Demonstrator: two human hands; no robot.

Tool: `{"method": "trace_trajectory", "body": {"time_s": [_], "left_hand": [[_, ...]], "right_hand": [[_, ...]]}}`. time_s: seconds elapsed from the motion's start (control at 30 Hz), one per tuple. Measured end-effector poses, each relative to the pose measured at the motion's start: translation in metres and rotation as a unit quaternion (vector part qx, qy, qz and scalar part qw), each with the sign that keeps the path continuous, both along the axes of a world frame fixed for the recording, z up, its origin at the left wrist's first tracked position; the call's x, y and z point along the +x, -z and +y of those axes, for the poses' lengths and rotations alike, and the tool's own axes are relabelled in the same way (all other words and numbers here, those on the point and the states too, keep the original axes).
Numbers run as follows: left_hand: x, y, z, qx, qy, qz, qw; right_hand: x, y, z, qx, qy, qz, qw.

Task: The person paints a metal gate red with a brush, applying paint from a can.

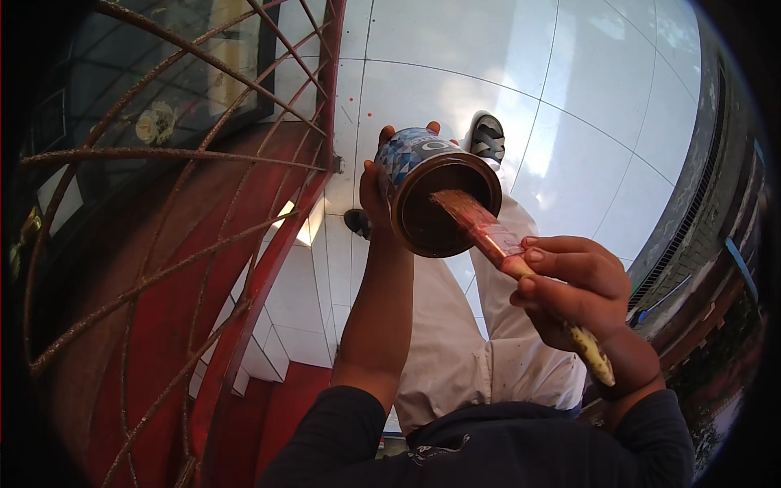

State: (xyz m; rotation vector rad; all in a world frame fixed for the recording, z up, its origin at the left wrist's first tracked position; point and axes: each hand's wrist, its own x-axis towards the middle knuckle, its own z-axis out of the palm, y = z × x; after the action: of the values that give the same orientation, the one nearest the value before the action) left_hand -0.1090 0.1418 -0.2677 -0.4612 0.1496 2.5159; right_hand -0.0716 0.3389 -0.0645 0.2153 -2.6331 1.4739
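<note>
A round paint can (399, 166) with a blue and white patterned side is tilted so that its dark brown mouth faces up toward me. My left hand (377, 193) is closed around it from the left, fingertips showing past its far side. Between the thumb and fingers of my right hand (578, 285) is a paintbrush (490, 233), its metal band smeared with red. The bristles are over the can's mouth; whether they touch the inside I cannot tell. The brush's yellowish, speckled handle end sticks out below my right hand.
On the left stands a rusty metal grille (187, 154) with a red frame post (329, 81). Red steps (293, 398) lie below it. A few red drops dot the white tiled floor (455, 49). Along the right runs a dark drain grating (679, 220).
</note>
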Motion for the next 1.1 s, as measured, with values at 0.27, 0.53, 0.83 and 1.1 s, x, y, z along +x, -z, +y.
{"method": "trace_trajectory", "body": {"time_s": [0.27,0.53,0.83,1.1], "left_hand": [[0.008,-0.014,-0.001,-0.03,0.0,-0.006,1.0],[0.011,-0.01,-0.006,0.023,-0.021,-0.027,0.999],[0.005,0.019,-0.027,0.002,-0.076,-0.057,0.995],[0.001,0.055,-0.071,0.052,-0.09,-0.083,0.991]], "right_hand": [[-0.013,0.015,-0.01,0.118,-0.097,0.151,0.977],[-0.01,0.01,-0.005,0.087,-0.131,0.138,0.978],[-0.027,0.067,-0.023,-0.573,0.226,-0.222,0.756],[-0.099,0.24,-0.042,-0.697,0.222,-0.28,0.622]]}}
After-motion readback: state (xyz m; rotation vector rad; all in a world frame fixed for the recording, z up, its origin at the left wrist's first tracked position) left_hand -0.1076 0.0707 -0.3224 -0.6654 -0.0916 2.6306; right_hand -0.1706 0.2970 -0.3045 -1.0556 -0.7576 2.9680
